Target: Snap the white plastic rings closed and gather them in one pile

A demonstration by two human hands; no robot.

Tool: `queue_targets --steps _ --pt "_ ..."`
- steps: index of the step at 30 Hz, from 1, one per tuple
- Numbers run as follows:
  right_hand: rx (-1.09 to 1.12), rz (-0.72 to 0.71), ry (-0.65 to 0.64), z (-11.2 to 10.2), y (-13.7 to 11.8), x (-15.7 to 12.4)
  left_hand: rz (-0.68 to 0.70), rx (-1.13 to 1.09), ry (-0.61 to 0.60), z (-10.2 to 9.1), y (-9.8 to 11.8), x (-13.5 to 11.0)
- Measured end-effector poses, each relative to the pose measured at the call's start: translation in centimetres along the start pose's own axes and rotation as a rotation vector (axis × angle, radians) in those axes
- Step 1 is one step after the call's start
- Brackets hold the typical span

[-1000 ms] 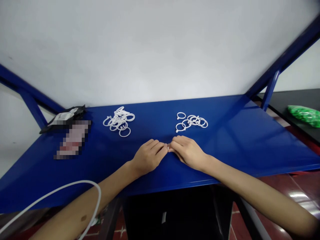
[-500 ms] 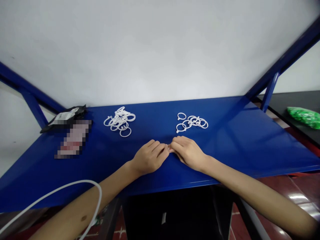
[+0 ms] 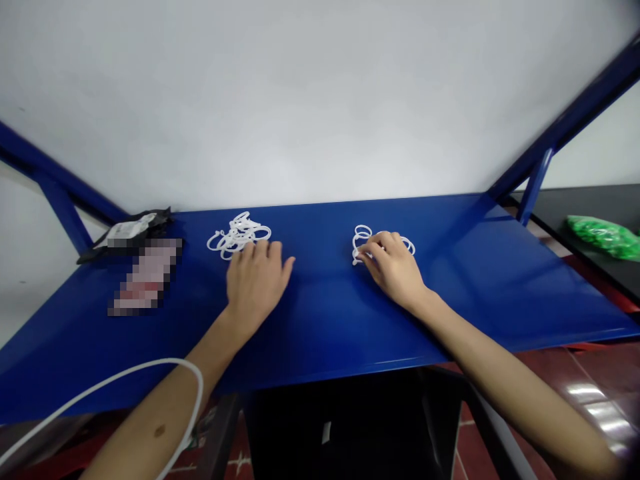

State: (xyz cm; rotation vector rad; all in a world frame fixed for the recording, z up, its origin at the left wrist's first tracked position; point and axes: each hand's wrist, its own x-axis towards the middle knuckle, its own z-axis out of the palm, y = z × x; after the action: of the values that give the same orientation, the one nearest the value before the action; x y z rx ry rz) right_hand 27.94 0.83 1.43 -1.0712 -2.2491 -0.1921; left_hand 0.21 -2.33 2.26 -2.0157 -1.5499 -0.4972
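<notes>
Two loose piles of thin white plastic rings, each ring with a small knob, lie on the blue table (image 3: 320, 333). At the near edge of the left pile (image 3: 240, 230), my left hand (image 3: 257, 280) reaches palm down with fingers apart, holding nothing I can see. It covers the closest rings. My right hand (image 3: 395, 270) is over the right pile (image 3: 409, 245), its thumb and fingertips pinched on a white ring (image 3: 355, 253) at the pile's left side. The hand hides most of the rings there.
A black package (image 3: 135, 230) with a white label lies at the table's left, beside a blurred pinkish item (image 3: 145, 280). A white cable (image 3: 150, 364) loops over my left forearm. Blue frame bars rise at both sides. A green bag (image 3: 607, 237) rests on a black surface at right.
My hands were together near the table's front middle, fingers closed. They have parted: the left moved left to its pile and opened, the right moved forward and right to the other pile.
</notes>
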Motion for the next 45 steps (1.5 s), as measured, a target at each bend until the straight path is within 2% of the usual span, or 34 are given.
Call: queue_targets --steps 3,6,10,14,18,22,24,26,29,31,34,37,45 --pt "-0.097 0.063 -0.030 0.4 1.2 -0.2 -0.042 0.089 -0.180 1.0 -2.3 -0.5" --pt "-0.070 0.082 -0.027 0.5 1.0 -0.4 0.030 0.037 -0.234 1.8 -2.7 -0.8" --pt "0.088 0.064 -0.027 0.1 -0.9 -0.6 0.273 -0.206 -0.143 1.6 -0.6 -0.5" --pt "0.419 0.054 -0.169 -0.2 -2.5 -0.8 0.512 -0.478 -0.005 0.2 2.2 -0.3" --pt "0.710 0.223 -0.295 -0.2 -3.4 -0.8 0.666 -0.453 0.134 -0.7 4.0 -0.6" --pt "0.807 0.319 -0.319 0.1 -3.7 -1.0 0.744 -0.421 0.225 -0.7 4.8 -1.0" --pt "0.824 0.328 -0.311 0.2 -3.7 -1.0 0.735 -0.449 0.237 -0.6 4.9 -1.0" --pt "0.823 0.329 -0.278 0.0 -3.7 -1.0 0.651 -0.520 0.247 -0.5 4.7 -1.0" --pt "0.779 0.293 -0.237 -0.3 -3.7 -0.8 0.376 -0.630 0.233 -0.4 4.2 -0.7" --pt "0.724 0.235 -0.232 -0.4 -3.6 -0.8 0.251 -0.687 0.173 -0.1 3.8 -0.5" --pt "0.636 0.134 -0.227 -0.3 -3.5 -1.1 0.287 -0.778 0.069 0.3 3.4 -0.4" --pt "0.572 0.058 -0.214 0.0 -3.5 -1.4 0.342 -0.797 0.032 0.6 3.5 -0.5" --pt "0.435 -0.140 -0.174 -0.3 -4.2 -1.7 0.358 -0.696 0.143 0.3 4.7 -1.3"
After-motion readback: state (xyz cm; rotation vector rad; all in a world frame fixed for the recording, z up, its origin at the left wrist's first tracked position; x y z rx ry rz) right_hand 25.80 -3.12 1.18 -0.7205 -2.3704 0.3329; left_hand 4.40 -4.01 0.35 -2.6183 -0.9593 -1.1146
